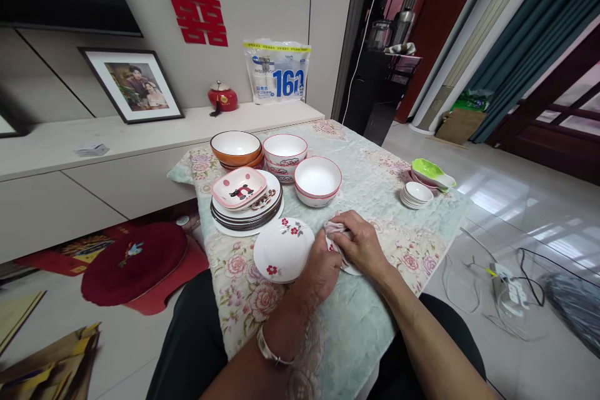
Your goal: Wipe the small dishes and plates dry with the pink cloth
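Observation:
My left hand [322, 269] is closed on the edge of a white plate [352, 270] with red flowers, mostly hidden under my hands. In my right hand [360, 240] is a bunched, pale pinkish cloth [335, 227], pressed against that plate. Just left of my hands lies another white plate [276, 250] with red flowers and grey leaves. Beyond it stands a stack of dark-rimmed plates [246, 223], topped by a pink-edged square dish [239, 187] with a cat picture. White bowls with red rims [317, 178] are stacked ahead of my hands.
Orange bowls [235, 149] and more red-rimmed bowls [284, 150] stand toward the back. Small white dishes [416, 195] and a green spoon-shaped dish [431, 172] sit near the right edge of the flowered tablecloth [370, 181]. A red stool [140, 262] is at left.

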`<state>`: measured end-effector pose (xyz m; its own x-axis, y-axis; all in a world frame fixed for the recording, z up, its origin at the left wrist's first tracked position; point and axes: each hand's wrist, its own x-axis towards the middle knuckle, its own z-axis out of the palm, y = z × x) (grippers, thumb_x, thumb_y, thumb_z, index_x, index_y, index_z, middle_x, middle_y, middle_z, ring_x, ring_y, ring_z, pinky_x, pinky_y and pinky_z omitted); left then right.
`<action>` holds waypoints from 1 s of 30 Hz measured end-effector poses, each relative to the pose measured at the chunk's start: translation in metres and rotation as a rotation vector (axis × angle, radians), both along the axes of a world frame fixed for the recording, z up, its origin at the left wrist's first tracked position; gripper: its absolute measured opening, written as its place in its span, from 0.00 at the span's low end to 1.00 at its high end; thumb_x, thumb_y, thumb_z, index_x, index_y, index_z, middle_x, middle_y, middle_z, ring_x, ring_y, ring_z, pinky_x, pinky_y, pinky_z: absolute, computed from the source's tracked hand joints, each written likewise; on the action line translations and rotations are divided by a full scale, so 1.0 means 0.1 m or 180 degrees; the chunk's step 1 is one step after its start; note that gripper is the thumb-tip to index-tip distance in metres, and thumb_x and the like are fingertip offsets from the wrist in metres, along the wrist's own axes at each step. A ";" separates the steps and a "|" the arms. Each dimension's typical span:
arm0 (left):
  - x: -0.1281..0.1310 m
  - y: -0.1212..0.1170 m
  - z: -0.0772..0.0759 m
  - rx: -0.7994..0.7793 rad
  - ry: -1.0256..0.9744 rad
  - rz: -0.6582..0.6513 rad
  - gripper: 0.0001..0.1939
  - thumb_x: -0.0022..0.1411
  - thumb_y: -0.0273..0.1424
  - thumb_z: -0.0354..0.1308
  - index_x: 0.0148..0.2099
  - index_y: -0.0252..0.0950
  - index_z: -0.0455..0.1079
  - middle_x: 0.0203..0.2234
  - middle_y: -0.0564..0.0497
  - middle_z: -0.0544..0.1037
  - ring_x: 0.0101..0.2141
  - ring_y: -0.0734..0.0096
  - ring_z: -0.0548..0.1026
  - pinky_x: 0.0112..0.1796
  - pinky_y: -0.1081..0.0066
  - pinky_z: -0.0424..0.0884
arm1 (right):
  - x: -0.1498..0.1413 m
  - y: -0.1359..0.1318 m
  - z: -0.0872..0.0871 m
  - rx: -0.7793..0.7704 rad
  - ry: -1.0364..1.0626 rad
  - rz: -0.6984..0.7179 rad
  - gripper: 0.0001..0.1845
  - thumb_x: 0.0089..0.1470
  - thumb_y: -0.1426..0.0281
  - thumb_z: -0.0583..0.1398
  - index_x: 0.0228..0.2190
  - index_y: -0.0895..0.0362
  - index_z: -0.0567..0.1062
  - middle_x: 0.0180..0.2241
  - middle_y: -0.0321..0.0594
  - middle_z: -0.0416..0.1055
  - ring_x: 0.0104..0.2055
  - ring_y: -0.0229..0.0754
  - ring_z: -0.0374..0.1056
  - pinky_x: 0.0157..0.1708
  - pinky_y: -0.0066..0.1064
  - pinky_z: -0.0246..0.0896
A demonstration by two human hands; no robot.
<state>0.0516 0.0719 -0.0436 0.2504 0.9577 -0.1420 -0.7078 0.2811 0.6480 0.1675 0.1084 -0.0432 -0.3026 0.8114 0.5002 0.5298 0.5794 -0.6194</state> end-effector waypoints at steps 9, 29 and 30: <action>-0.07 0.04 0.06 -0.0113 -0.0366 -0.0108 0.20 0.41 0.21 0.57 0.41 0.34 0.72 0.34 0.49 0.77 0.39 0.62 0.75 0.39 0.67 0.70 | 0.30 -0.05 0.25 -0.1158 -0.0280 0.1203 0.08 0.56 0.69 0.65 0.39 0.52 0.79 0.38 0.37 0.75 0.42 0.41 0.71 0.43 0.31 0.63; 0.01 0.04 -0.05 -0.0397 -0.0478 0.0188 0.23 0.62 0.27 0.57 0.59 0.38 0.65 0.50 0.44 0.78 0.53 0.59 0.74 0.56 0.59 0.66 | 0.30 0.06 0.03 0.0030 -0.0714 -0.0723 0.08 0.58 0.71 0.59 0.41 0.55 0.74 0.40 0.43 0.72 0.41 0.45 0.69 0.40 0.34 0.63; 0.01 0.05 -0.05 -0.0404 -0.0478 0.0226 0.23 0.62 0.27 0.58 0.60 0.38 0.65 0.50 0.44 0.78 0.54 0.59 0.73 0.56 0.59 0.66 | 0.32 0.06 0.04 -0.0026 -0.0819 -0.0830 0.08 0.58 0.70 0.59 0.41 0.56 0.74 0.39 0.43 0.71 0.40 0.45 0.69 0.39 0.33 0.62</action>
<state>0.0526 0.0764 -0.0489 0.2103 0.9505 -0.2288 -0.8148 0.2997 0.4963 0.1996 0.1144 -0.0396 -0.2000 0.8815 0.4277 0.7982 0.3998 -0.4506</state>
